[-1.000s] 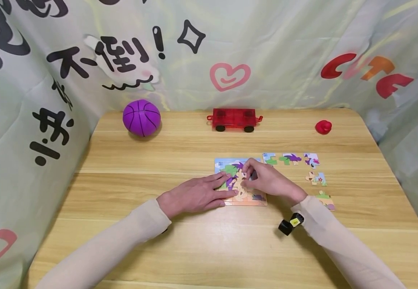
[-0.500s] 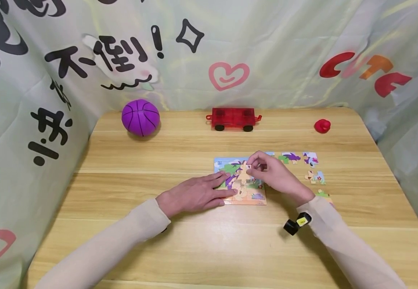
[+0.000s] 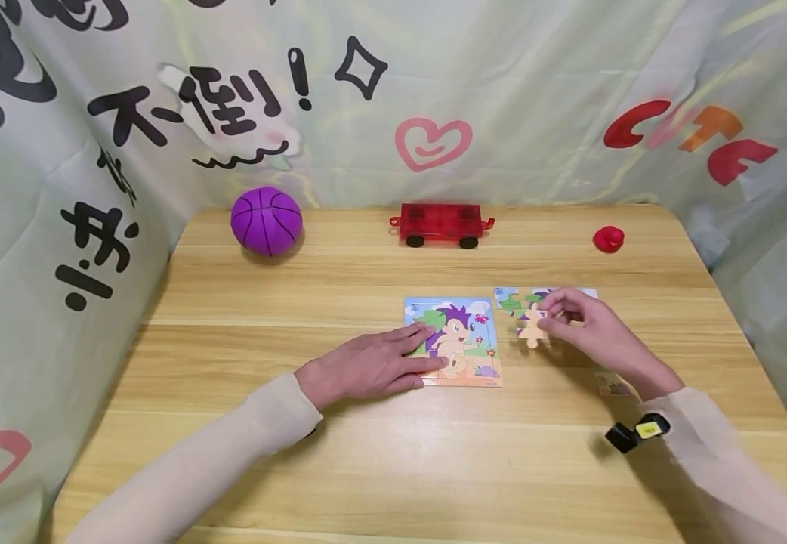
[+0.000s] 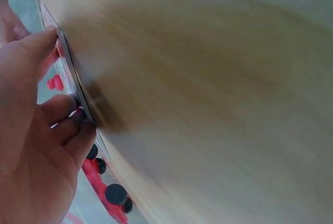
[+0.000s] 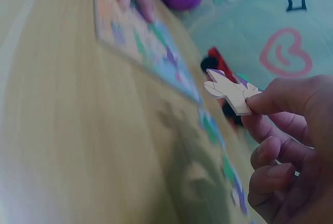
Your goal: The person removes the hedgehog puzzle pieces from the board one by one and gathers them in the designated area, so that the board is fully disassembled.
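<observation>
My left hand (image 3: 373, 364) lies on the left part of a square puzzle board (image 3: 485, 308) printed with a purple-haired hedgehog. Its fingers are spread and straight across the picture. In the left wrist view the left hand (image 4: 47, 125) touches the board's edge. To the right, raised off the table, a cream and purple puzzle piece (image 3: 532, 326) is pinched between thumb and index of my right hand (image 3: 587, 329). The right wrist view shows that puzzle piece (image 5: 229, 92) side-on. A corner piece (image 3: 505, 297) lies beside the board; other pieces are partly hidden behind the right hand.
At the table's back stand a purple ball (image 3: 266, 221), a red toy wagon (image 3: 440, 224) and a small red toy (image 3: 609, 239). A loose piece (image 3: 613, 384) lies under the right wrist. A printed curtain (image 3: 536, 98) rises behind the table.
My right hand has lifted the puzzle piece from over the board and carried it right, above the loose pieces. The hedgehog's face on the board is now uncovered. My left hand has stayed put.
</observation>
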The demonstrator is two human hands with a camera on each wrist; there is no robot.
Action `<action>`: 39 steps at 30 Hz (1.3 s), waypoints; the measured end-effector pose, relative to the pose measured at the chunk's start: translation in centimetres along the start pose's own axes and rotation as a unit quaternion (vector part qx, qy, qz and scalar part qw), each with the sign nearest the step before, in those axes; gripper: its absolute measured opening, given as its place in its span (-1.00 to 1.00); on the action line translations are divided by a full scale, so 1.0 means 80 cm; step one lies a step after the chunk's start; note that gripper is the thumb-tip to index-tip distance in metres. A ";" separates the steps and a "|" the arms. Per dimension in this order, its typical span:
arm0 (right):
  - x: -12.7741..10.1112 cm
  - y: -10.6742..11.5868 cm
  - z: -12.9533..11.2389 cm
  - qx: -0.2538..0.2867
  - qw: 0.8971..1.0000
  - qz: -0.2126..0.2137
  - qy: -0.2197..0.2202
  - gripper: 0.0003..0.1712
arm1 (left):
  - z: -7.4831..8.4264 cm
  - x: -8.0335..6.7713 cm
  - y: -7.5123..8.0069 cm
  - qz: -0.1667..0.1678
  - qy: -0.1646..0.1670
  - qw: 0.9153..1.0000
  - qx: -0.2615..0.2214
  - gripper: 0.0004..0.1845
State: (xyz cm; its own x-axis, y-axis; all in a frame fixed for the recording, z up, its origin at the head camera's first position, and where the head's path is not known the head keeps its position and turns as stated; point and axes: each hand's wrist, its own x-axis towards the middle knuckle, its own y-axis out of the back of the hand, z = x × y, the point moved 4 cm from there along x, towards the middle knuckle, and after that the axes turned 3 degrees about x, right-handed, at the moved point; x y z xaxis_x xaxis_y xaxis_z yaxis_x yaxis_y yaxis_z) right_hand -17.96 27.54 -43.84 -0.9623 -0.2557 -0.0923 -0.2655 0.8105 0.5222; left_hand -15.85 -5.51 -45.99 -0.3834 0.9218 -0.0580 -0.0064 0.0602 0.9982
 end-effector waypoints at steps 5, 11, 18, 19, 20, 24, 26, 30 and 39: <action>-0.020 0.021 0.023 -0.033 0.999 0.008 -0.020 -0.70 | 0.000 0.000 -0.001 -0.001 0.001 1.000 0.003 -0.46; -0.029 0.031 0.040 -0.070 0.997 0.013 -0.011 -0.75 | 0.000 0.000 -0.002 -0.001 0.002 1.000 0.002 -0.46; -0.025 0.029 0.043 -0.134 0.990 0.030 0.013 -0.81 | 0.000 0.000 0.000 0.003 0.000 1.000 -0.002 -0.45; -0.024 0.028 0.042 -0.145 0.989 0.035 0.020 -0.82 | -0.001 0.000 0.000 0.003 -0.001 1.000 -0.002 -0.45; -0.023 0.028 0.041 -0.155 0.987 0.040 0.026 -0.82 | 0.000 0.000 0.000 0.002 -0.002 1.000 -0.001 -0.45; -0.019 0.027 0.038 -0.194 0.979 0.051 0.037 -0.85 | 0.000 0.001 0.000 0.000 -0.003 1.000 0.002 -0.46; -0.018 0.027 0.038 -0.210 0.976 0.053 0.039 -0.86 | 0.000 0.001 0.000 -0.001 -0.003 1.000 0.003 -0.46; -0.017 0.028 0.039 -0.231 0.970 0.055 0.046 -0.87 | 0.000 0.000 -0.001 -0.003 -0.001 1.000 0.005 -0.45; -0.018 0.032 0.042 -0.238 0.970 0.046 0.028 -0.77 | 0.000 0.000 -0.001 -0.004 -0.002 1.000 0.009 -0.45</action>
State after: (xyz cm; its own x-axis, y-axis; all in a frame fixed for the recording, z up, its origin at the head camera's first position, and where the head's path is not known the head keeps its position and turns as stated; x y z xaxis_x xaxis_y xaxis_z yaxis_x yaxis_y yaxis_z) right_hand -17.45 31.77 -45.22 -0.9727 -0.2319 0.0123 -0.1084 0.5001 0.8592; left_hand -15.88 -5.52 -46.09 -0.3802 0.9226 -0.0653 0.0080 0.0738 0.9972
